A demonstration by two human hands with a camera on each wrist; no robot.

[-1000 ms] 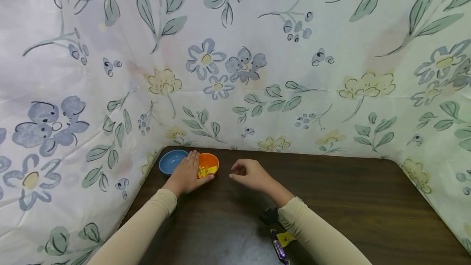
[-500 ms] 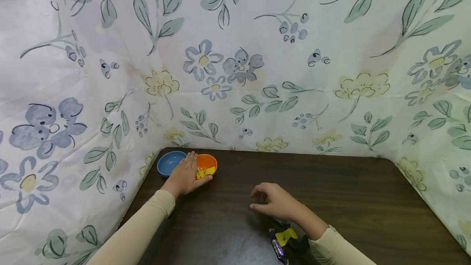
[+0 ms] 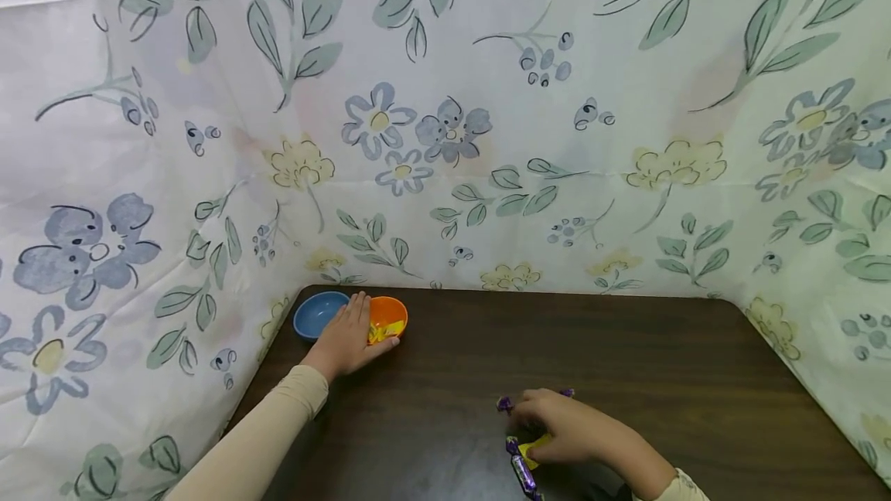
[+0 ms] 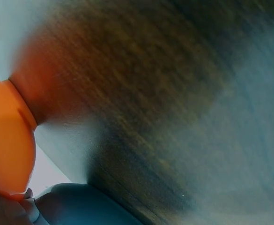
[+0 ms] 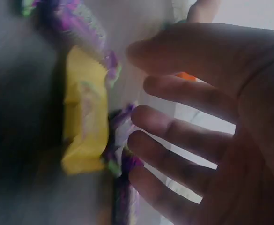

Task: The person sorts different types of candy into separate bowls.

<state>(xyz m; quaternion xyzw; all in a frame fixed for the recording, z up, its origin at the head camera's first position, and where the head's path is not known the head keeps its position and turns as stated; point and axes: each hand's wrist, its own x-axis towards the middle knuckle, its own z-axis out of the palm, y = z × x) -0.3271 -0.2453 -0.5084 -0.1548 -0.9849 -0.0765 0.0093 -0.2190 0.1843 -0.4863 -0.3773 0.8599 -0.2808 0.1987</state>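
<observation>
My left hand (image 3: 348,339) rests with straight fingers between the blue bowl (image 3: 315,315) and the orange bowl (image 3: 398,311), over their near rims. Yellow-wrapped candies (image 3: 385,331) lie inside the orange one. In the left wrist view both bowls show at the left edge, with fingertips at the orange rim. My right hand (image 3: 571,427) reaches down over a yellow-wrapped candy (image 5: 85,112), fingers spread and slightly bent. A gap shows between the fingertips and that wrapper in the right wrist view. Purple-wrapped candies (image 3: 524,472) lie around it, partly covered by the hand.
The dark wooden table (image 3: 431,377) carries everything. A floral cloth (image 3: 445,138) stands as a wall behind the table and along its sides. A dark item (image 3: 605,492) shows partly under the right forearm.
My right hand has moved from near the orange bowl down and to the right, over the wrapped candies. My left hand stays at the bowls. The head view has shifted slightly.
</observation>
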